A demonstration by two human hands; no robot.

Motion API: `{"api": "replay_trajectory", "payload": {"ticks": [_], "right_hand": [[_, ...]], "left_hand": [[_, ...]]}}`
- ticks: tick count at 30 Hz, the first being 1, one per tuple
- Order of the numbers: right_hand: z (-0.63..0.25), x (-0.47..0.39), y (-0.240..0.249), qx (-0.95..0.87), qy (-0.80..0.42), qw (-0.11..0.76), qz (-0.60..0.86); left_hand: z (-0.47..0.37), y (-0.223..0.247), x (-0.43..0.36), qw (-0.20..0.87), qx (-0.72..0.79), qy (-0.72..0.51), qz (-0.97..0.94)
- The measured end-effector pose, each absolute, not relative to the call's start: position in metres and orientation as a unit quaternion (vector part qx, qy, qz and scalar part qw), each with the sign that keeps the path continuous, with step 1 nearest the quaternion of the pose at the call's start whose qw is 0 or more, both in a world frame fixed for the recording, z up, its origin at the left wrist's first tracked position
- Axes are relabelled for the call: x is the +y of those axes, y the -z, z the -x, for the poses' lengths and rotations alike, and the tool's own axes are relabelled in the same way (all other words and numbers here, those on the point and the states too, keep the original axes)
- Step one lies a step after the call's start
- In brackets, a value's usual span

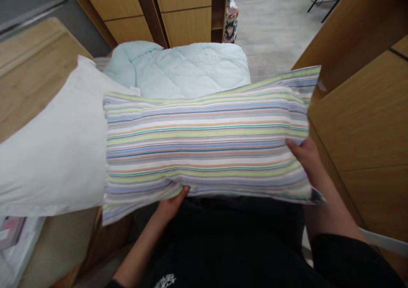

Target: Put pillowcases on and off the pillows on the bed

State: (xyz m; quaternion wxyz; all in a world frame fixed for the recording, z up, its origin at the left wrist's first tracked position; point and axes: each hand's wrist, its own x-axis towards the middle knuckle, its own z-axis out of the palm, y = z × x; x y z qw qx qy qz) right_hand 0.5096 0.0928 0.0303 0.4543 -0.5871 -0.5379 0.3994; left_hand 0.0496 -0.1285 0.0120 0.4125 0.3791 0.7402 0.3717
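A striped pillow [204, 139] in yellow-green, blue, orange and white stretches across the middle of the view, held level in front of my body. My left hand [173, 203] grips its lower edge, thumb on top and the other fingers hidden underneath. At the right end, my right hand [304, 156] is closed on the pillow's side, its thumb pressed on the cloth and its fingers out of sight behind. The pillowcase's loose corner sticks out at the upper right.
A white pillow or cloth [60, 152] lies to the left on a wooden surface [28, 80]. Beyond the striped pillow is a pale blue quilt [194, 67]. Wooden cabinets [185, 20] stand behind it, and a wooden cabinet [366, 143] is close on the right.
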Motion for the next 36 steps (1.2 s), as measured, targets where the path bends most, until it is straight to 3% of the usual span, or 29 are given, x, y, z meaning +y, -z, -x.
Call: {"api": "replay_trajectory", "payload": {"ticks": [3, 6, 8, 10, 12, 14, 17, 23, 27, 33, 36], "right_hand": [[-0.501, 0.112, 0.014, -0.528, -0.48, 0.35, 0.606], [-0.514, 0.116, 0.047, -0.564, -0.372, 0.217, 0.704], [-0.525, 0.112, 0.046, -0.595, -0.275, 0.128, 0.744], [-0.522, 0.109, 0.027, -0.656, -0.18, 0.069, 0.73], [-0.5, 0.107, -0.001, -0.726, -0.077, 0.073, 0.68], [-0.461, 0.108, -0.023, -0.78, -0.004, 0.135, 0.611], [-0.396, 0.11, -0.016, -0.846, -0.005, 0.171, 0.504], [-0.373, 0.11, 0.077, -0.839, -0.017, 0.105, 0.534], [-0.396, 0.111, 0.088, -0.833, -0.02, 0.12, 0.54], [-0.403, 0.108, 0.099, -0.821, -0.05, 0.142, 0.551], [-0.398, 0.11, 0.12, -0.811, -0.063, 0.169, 0.556]], "left_hand": [[-0.075, 0.025, -0.104, 0.516, 0.716, -0.329, -0.336], [-0.075, 0.028, -0.107, 0.641, 0.636, -0.158, -0.4], [-0.068, -0.001, -0.109, 0.613, 0.58, -0.064, -0.532], [-0.068, -0.046, -0.1, 0.492, 0.575, -0.067, -0.651], [-0.077, -0.086, -0.075, 0.31, 0.614, -0.151, -0.709], [-0.094, -0.101, -0.039, 0.138, 0.62, -0.219, -0.74], [-0.109, -0.064, 0.02, 0.031, 0.582, -0.189, -0.79], [-0.053, 0.058, 0.079, 0.033, 0.68, -0.104, -0.725], [0.019, 0.072, 0.084, 0.0, 0.756, -0.127, -0.643], [0.109, 0.095, 0.08, 0.157, 0.852, -0.123, -0.483], [0.111, 0.113, 0.071, 0.151, 0.868, -0.148, -0.45]]}}
